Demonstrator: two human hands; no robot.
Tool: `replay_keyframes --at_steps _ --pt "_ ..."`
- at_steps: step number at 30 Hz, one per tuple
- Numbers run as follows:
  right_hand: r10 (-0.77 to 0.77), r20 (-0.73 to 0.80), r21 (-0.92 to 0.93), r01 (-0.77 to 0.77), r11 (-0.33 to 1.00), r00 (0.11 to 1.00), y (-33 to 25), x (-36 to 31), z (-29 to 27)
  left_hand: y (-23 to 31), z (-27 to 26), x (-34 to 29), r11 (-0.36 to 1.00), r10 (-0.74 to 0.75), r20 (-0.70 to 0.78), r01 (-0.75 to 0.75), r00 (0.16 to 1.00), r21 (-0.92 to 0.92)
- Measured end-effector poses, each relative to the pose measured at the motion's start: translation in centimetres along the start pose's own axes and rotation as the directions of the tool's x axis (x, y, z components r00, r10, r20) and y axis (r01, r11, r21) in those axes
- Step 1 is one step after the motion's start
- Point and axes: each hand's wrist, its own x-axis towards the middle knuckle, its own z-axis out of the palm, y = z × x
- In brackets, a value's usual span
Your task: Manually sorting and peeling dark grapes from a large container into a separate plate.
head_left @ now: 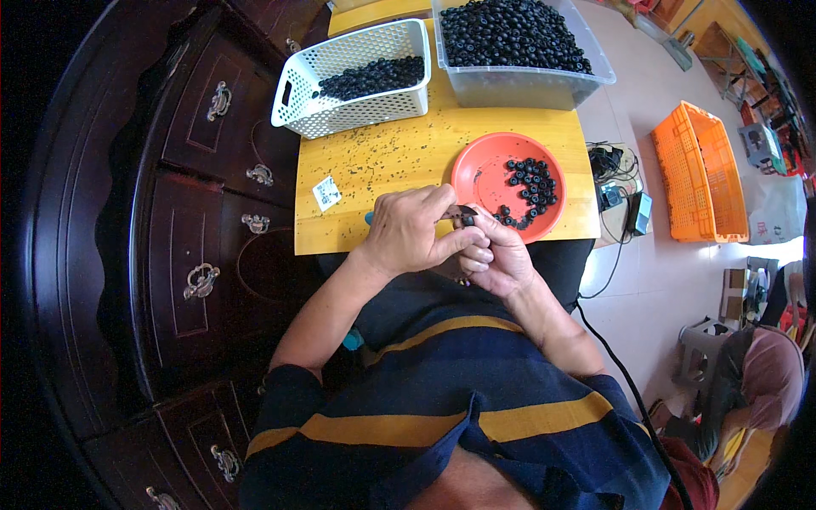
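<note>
My left hand point(403, 228) is closed round a slim tool, mostly hidden by the fingers. Its blue end point(369, 218) shows beside the palm, and a dark, thin tip point(461, 211) comes out by the fingertips. Pinched between thumb and finger of my right hand point(501, 259) is a small black ring-shaped part point(467, 221); the tool's tip is at it, though contact is hard to tell. Small dark bits show under the right hand's curled fingers. Just beyond the hands, a red round dish point(478, 178) holds several like black parts point(537, 180).
At the table's point(365, 161) far side stand a white perforated basket point(297, 85) and a clear bin point(510, 87), both holding black parts. Black scraps and a white label point(326, 194) lie nearby. Dark drawers point(200, 195) line the left; an orange crate point(701, 174) and another person point(752, 382) are right.
</note>
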Motion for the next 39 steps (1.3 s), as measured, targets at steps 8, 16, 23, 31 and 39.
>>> replay_keyframes --at_steps 8,16,23,31,39 --pt "-0.006 -0.016 0.038 0.006 0.999 1.000 -0.2 0.4 -0.3 -0.5 0.2 0.4 1.000 -0.006 0.032 0.006 0.999 0.011" --pt "0.013 -0.001 0.074 -0.013 0.997 1.000 -0.5 0.6 -1.5 -0.4 0.8 0.3 0.999 -0.035 0.088 0.035 0.996 0.004" --pt "0.016 -0.092 0.121 -0.005 0.993 0.996 0.0 0.4 -0.4 0.2 0.2 1.0 0.989 -0.071 0.061 0.079 0.996 -0.128" --pt "0.061 -0.145 0.120 -0.043 0.992 0.988 -0.2 1.1 -1.2 -4.6 -3.4 6.6 0.929 -0.335 -0.054 0.340 0.941 0.149" --pt "-0.087 -0.323 0.054 0.110 0.992 0.943 -1.5 0.7 -0.1 -3.5 -2.4 6.2 0.952 -0.292 -0.080 0.298 0.953 0.076"
